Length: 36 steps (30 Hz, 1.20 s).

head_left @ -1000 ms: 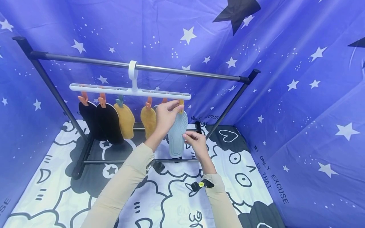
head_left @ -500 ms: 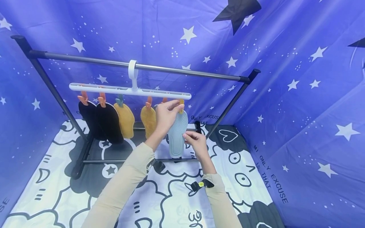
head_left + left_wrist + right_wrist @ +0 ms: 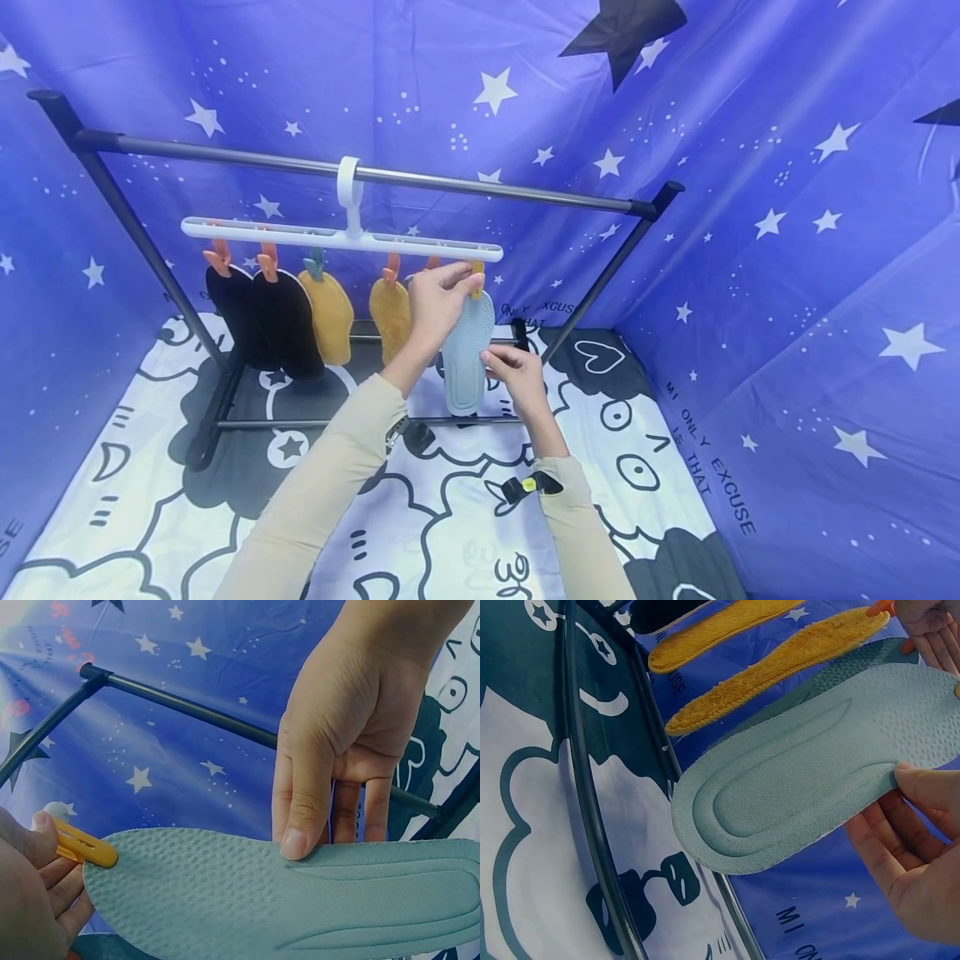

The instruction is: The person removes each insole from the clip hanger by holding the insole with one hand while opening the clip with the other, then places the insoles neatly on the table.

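Insole (image 3: 465,367), left hand (image 3: 441,302) higher, right hand (image 3: 517,371) pinching edge

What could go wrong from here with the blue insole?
1. The yellow clip overlaps only the top end of the light blue insole; if its bite is weak, the insole may slip once the right hand lets go.
2. The left hand is pinching that clip; squeezing it open might drop the insole.
3. The white hanger hangs from the rail by one hook, so a tug could swing it.

Blue star-printed curtain (image 3: 810,292), black-and-white cartoon cloth (image 3: 420,533)
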### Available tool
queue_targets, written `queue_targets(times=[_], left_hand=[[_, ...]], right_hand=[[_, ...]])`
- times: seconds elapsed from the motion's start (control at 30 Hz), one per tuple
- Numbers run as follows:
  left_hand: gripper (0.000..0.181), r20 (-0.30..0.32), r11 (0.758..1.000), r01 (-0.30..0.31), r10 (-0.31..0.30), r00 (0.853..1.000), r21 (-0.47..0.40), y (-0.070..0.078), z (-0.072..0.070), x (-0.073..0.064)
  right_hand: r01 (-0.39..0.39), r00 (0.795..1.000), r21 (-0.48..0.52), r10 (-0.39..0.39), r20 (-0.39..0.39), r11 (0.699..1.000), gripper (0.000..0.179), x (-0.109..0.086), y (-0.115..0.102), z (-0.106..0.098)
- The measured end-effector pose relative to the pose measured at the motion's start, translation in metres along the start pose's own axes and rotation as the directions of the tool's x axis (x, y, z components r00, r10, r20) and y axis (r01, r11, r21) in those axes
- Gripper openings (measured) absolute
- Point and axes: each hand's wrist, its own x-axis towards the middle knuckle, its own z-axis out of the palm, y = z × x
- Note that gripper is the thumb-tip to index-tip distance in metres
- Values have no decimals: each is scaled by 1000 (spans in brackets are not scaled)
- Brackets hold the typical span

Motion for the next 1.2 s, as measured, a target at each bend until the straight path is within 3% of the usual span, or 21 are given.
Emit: queue_targets(times=[0.6,1.2], left_hand=[[26,-20,999,33,-33,999,-2,2,0,0],[25,-75,1000,-7,8,997,13,0,3,0]], right_hand=[[-15,1000,-6,15,8,1000,25,-1,-1,-1],[-73,997,4,73,7,997,23,-2,-10,0]])
